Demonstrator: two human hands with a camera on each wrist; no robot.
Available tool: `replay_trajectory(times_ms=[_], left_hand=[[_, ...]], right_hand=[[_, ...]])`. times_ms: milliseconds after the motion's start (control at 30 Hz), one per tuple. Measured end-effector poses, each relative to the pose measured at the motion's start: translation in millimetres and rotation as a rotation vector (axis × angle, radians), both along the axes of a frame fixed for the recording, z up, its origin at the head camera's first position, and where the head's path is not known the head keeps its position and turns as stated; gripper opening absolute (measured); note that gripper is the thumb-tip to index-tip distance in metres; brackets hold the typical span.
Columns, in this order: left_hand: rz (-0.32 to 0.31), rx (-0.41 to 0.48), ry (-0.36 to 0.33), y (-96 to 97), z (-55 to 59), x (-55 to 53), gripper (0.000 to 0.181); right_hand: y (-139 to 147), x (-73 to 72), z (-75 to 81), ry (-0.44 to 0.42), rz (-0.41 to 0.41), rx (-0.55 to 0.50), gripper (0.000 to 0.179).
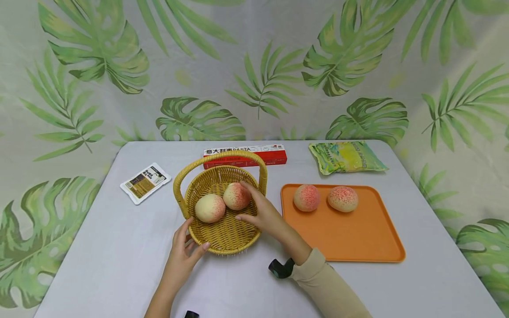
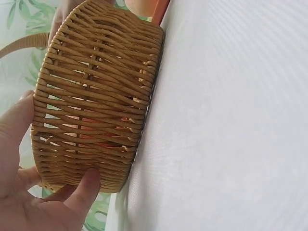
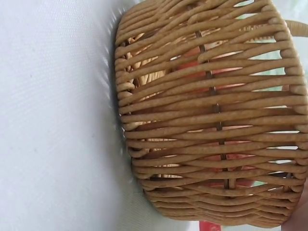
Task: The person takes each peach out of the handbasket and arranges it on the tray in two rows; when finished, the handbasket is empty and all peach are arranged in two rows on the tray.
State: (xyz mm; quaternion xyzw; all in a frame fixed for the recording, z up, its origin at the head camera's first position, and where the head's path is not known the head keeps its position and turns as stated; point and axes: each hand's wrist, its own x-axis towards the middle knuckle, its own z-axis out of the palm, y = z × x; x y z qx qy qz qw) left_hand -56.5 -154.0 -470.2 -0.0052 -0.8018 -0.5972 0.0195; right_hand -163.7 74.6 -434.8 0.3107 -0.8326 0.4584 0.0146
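Note:
A yellow woven basket (image 1: 226, 238) with an arched handle stands on the table, holding two peaches. The pale left peach (image 1: 210, 208) lies beside a redder peach (image 1: 237, 197). My right hand (image 1: 262, 212) reaches over the basket's right rim; its fingertips touch the redder peach while the thumb stands apart below it. My left hand (image 1: 182, 254) rests spread against the basket's front left side, its thumb near the rim. In the left wrist view, fingers of the left hand (image 2: 43, 192) touch the woven wall (image 2: 96, 96). The right wrist view shows mostly the basket's side (image 3: 211, 115).
Right of the basket, an orange tray (image 1: 342, 243) bears two more peaches (image 1: 306, 198). Behind the basket lies a red and white pasta box (image 1: 254, 157). A green and yellow bag (image 1: 346, 157) lies at the back right, a white flat packet (image 1: 146, 183) at the left.

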Motion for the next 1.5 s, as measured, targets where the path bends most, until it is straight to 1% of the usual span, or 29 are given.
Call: replay_trajectory(times_ms=[167,200,267,400,433,500,567,867,1100,1333,1500], left_hand=[[-0.002,-0.002,0.002,0.3,0.7,0.4,0.077],[-0.002,0.001,-0.005,0.6,2.2,0.3,0.077],[-0.004,0.002,-0.010,2.7,10.3,2.1,0.077],[-0.004,0.001,-0.024,1.7,9.0,1.4,0.077],[-0.004,0.000,-0.021,1.2,7.2,1.4,0.077],[-0.002,0.000,-0.023,-1.4,-1.7,-0.6,0.078],[-0.002,0.001,-0.022,-1.5,-2.2,-0.4,0.077],[0.002,0.007,-0.015,-1.1,-3.0,0.1,0.078],[-0.003,0.009,-0.020,-0.9,-3.4,-0.4,0.078],[-0.004,0.014,-0.011,0.2,0.5,0.3,0.077],[-0.005,0.019,-0.011,0.9,1.5,0.3,0.077]], right_hand=[[-0.7,-2.7,1.7,-0.012,0.000,0.035,0.084],[-1.0,-3.3,1.8,-0.016,0.002,0.040,0.084],[-1.5,-4.6,1.8,-0.021,0.006,0.057,0.084],[-3.6,-7.4,1.8,-0.020,0.009,0.085,0.084],[-4.3,-8.3,1.8,-0.017,0.012,0.091,0.084],[-6.0,-10.1,2.0,-0.016,0.016,0.102,0.083],[-7.4,-12.0,2.3,-0.022,0.025,0.113,0.083],[-11.8,-20.5,7.0,-0.063,0.064,0.172,0.080],[-14.4,-26.1,10.0,-0.106,0.076,0.209,0.079],[-16.5,-30.8,10.8,-0.174,0.080,0.196,0.078],[-18.2,-34.0,9.9,-0.208,0.076,0.206,0.076]])
